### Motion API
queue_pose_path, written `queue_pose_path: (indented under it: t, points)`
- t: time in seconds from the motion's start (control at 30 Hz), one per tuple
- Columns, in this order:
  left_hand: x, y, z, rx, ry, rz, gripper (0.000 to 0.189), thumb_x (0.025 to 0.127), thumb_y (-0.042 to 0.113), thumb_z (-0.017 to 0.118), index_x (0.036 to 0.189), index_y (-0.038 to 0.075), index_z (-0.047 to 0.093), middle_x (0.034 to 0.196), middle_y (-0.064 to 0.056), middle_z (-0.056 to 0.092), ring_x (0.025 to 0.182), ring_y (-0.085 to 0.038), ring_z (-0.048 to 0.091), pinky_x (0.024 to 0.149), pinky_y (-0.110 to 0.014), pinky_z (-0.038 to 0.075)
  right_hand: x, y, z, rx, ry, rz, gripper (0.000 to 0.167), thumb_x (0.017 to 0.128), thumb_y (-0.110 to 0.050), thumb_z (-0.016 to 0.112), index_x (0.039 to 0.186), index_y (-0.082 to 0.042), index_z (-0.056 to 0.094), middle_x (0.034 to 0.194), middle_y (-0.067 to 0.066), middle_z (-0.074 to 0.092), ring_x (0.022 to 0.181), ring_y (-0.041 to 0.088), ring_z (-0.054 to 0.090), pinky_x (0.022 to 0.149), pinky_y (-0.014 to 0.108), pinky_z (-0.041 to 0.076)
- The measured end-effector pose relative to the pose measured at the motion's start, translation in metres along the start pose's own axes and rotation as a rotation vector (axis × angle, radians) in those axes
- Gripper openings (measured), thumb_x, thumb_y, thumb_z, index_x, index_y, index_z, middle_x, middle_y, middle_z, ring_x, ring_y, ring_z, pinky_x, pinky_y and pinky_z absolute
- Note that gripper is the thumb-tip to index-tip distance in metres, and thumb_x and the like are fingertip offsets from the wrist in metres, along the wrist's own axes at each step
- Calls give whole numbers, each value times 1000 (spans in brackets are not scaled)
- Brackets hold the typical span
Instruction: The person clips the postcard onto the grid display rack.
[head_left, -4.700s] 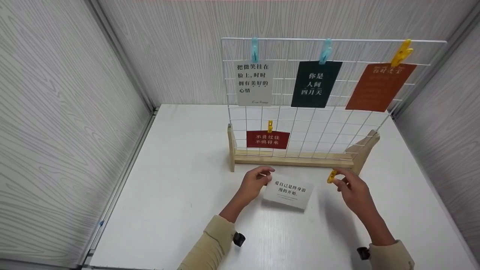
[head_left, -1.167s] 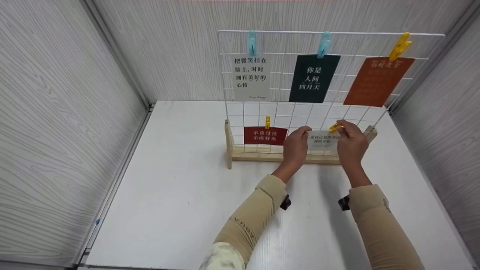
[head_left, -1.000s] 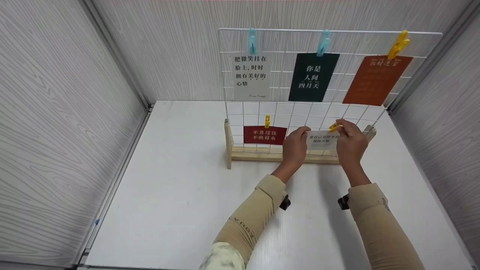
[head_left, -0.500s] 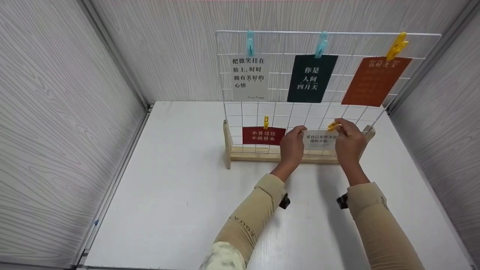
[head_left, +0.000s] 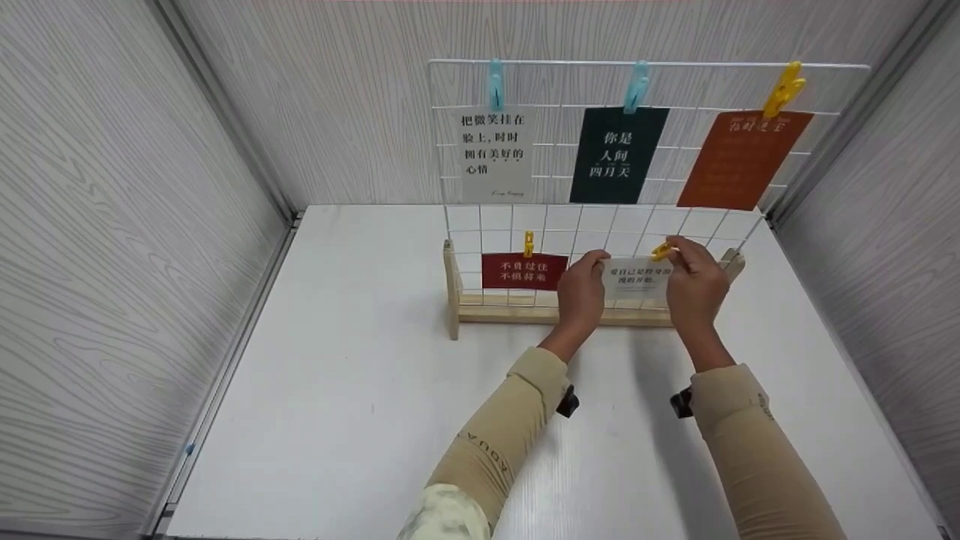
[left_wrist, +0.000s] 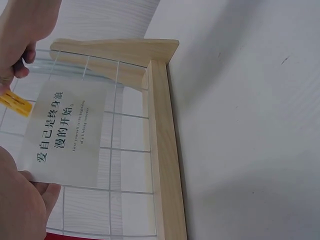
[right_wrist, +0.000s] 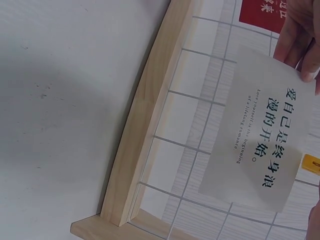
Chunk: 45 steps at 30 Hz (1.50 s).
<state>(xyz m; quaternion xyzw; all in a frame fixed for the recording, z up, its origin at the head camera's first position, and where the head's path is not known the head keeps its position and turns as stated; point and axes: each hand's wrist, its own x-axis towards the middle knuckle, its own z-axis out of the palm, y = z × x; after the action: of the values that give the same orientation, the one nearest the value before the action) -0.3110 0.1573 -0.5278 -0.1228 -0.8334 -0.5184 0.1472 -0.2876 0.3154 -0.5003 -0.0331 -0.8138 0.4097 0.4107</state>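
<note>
A white card with dark printed characters (head_left: 634, 279) lies against the lower right of a white wire grid (head_left: 555, 225). My left hand (head_left: 581, 296) pinches the card's left edge between thumb and fingers. At the card's upper edge, my right hand (head_left: 697, 285) pinches a small yellow clip (head_left: 660, 251). In the left wrist view the yellow clip (left_wrist: 16, 103) is at the card's edge; whether its tips grip the card and wire cannot be told. The right wrist view shows the white card (right_wrist: 255, 135) in front of the wires, with the yellow clip (right_wrist: 311, 164) beside its top edge.
A wooden base (head_left: 510, 310) holds the grid upright on the white table (head_left: 337, 420). Above hang a white card (head_left: 495, 161), a dark green card (head_left: 619, 157) and an orange card (head_left: 742, 161), each clipped. A small red card (head_left: 523, 271) is clipped left of my left hand.
Since the earliest frame, my left hand has raised the white card from near the table to the grid, and my right hand has brought the yellow clip to its top. Lately both hands barely move.
</note>
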Motion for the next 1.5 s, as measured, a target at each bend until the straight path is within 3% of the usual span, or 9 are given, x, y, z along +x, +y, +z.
queue_pose_path:
  t: [0.27,0.6,0.87,1.1,1.33,1.5]
  points:
    - [2,2,1,79,2,31,23,105,11,52,121,15,67,115,2,74,102,-6,68,86,-18,53,-3,1,4,-79,-38,6,21,98,-6,62,111,-12,78,115,1,75,110,15,69,86,20,51]
    - [2,4,2,91,-5,11,24,106,12,51,123,16,67,117,3,73,104,-5,67,87,-19,53,-3,0,8,-94,-38,-6,23,97,-2,60,109,-11,77,112,5,76,108,18,70,84,35,54]
    - [2,2,4,129,1,18,24,105,12,52,123,17,67,115,3,73,102,-6,67,87,-19,53,-2,-1,9,-107,-54,26,26,97,-1,58,111,-12,77,114,2,75,105,17,71,80,23,50]
    - [3,1,6,140,2,17,25,105,12,53,124,16,68,115,2,74,101,-6,68,87,-19,54,-3,-2,9,-93,-76,48,26,100,-5,58,118,-13,75,119,4,74,108,19,70,88,41,56]
    - [2,0,4,113,5,33,25,105,13,53,125,16,68,115,1,69,104,-7,65,91,-17,51,-5,-5,10,-51,-120,150,28,103,-14,58,130,-13,67,131,5,69,120,18,65,99,40,54]
    - [0,-1,3,93,4,46,25,105,13,53,125,16,67,114,1,66,102,-6,63,90,-15,50,-6,-8,9,-56,-149,209,30,105,-24,55,132,-16,64,134,4,67,119,19,64,101,42,52]
